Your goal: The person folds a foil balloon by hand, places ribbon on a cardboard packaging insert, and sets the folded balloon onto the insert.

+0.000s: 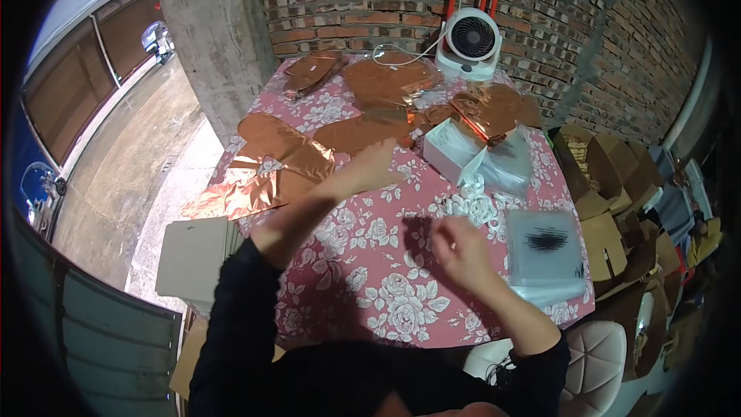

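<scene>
My left hand (pixel 374 167) reaches over the middle of the flowered table (pixel 401 293), beside a long copper-coloured foil piece (pixel 359 131); its fingers are too unclear to tell whether they hold anything. Lower right, my right hand (pixel 461 251) is raised above the cloth with its fingers curled, below a heap of white rings or cords (pixel 472 205). A white box (pixel 451 156) with clear plastic inside stands behind that heap. Large copper foil shapes (pixel 289 154) lie at the left. A stack of clear plastic bags (pixel 544 243) with black marks is at the right.
More copper pieces in clear wrap (pixel 386 77) lie along the back, near a white fan (pixel 471 37) with a cable. A grey stack of card (pixel 193 255) stands at the left edge. Cardboard boxes (pixel 602 239) are right of the table, and a white chair (pixel 602 359) is below.
</scene>
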### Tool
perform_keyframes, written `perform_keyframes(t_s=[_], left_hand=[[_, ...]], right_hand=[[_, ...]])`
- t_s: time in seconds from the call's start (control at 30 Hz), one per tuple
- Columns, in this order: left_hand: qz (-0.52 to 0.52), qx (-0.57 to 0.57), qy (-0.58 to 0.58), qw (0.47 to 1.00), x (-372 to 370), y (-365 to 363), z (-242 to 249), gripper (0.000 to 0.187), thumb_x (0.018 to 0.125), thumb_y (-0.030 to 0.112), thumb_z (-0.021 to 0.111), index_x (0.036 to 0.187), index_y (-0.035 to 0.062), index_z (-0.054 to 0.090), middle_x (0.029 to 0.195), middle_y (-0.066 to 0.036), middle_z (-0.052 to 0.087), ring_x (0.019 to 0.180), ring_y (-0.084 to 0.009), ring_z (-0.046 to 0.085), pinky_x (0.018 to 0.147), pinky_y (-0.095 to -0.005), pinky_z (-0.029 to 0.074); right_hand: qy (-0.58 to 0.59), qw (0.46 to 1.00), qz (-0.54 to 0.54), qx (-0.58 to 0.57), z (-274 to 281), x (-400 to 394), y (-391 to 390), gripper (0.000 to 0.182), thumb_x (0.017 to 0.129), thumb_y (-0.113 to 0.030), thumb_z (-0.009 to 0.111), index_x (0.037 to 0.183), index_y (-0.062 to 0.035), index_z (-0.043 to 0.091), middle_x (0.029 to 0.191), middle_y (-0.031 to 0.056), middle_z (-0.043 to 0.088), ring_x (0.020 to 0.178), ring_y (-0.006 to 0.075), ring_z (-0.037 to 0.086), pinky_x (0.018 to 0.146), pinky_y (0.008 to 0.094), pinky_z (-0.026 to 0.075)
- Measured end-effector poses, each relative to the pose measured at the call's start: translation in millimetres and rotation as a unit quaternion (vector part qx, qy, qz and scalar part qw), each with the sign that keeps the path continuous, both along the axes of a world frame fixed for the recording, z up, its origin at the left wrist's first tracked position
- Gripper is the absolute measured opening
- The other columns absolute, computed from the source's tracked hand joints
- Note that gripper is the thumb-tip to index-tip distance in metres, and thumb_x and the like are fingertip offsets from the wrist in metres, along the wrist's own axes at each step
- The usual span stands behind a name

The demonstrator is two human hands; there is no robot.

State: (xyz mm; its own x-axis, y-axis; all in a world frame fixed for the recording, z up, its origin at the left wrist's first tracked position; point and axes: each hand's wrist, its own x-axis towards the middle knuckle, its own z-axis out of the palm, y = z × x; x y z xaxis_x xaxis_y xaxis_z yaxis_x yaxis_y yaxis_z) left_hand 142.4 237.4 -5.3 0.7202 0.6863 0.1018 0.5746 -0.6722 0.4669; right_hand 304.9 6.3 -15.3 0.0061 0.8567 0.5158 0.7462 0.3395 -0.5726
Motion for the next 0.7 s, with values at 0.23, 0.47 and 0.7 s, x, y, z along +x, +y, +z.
perform_keyframes(t_s=[0.23, 0.47, 0.7], left_hand=[[0.062, 0.066, -0.159, 0.983, 100.8, -24.1, -20.2, 0.134, 0.054, 0.052, 0.09, 0.151, 0.0005, 0.013, 0.153, -0.035, 0.016, 0.14, -0.051, 0.025, 0.113, -0.0577, 0.027], [0.111, 0.023, -0.224, 0.968, 125.3, -18.2, -33.5, 0.115, 0.058, 0.039, 0.088, 0.145, -0.0022, 0.025, 0.135, -0.03, 0.034, 0.129, -0.0479, 0.038, 0.107, -0.0461, 0.039], [0.161, 0.068, -0.275, 0.945, 85.2, 7.1, -3.5, 0.105, 0.062, 0.032, 0.086, 0.14, -0.0078, 0.028, 0.133, -0.03, 0.034, 0.124, -0.0426, 0.043, 0.105, -0.0443, 0.041]], right_hand=[[-0.023, 0.986, -0.163, 0.032, -32.7, 107.1, 75.9, 0.037, 0.083, -0.004, 0.064, 0.118, 0.0035, 0.054, 0.108, 0.0236, 0.06, 0.1, 0.0396, 0.057, 0.087, 0.046, 0.046], [-0.08, 0.979, -0.186, 0.013, -56.4, 129.3, 81.4, 0.036, 0.085, -0.004, 0.061, 0.119, 0.0045, 0.055, 0.108, 0.025, 0.06, 0.102, 0.0415, 0.054, 0.09, 0.048, 0.044], [-0.075, 0.979, -0.191, -0.007, -62.7, 157.2, 92.0, 0.021, 0.082, -0.001, 0.057, 0.1, 0.0018, 0.067, 0.099, 0.0215, 0.062, 0.097, 0.0391, 0.055, 0.088, 0.0456, 0.045]])
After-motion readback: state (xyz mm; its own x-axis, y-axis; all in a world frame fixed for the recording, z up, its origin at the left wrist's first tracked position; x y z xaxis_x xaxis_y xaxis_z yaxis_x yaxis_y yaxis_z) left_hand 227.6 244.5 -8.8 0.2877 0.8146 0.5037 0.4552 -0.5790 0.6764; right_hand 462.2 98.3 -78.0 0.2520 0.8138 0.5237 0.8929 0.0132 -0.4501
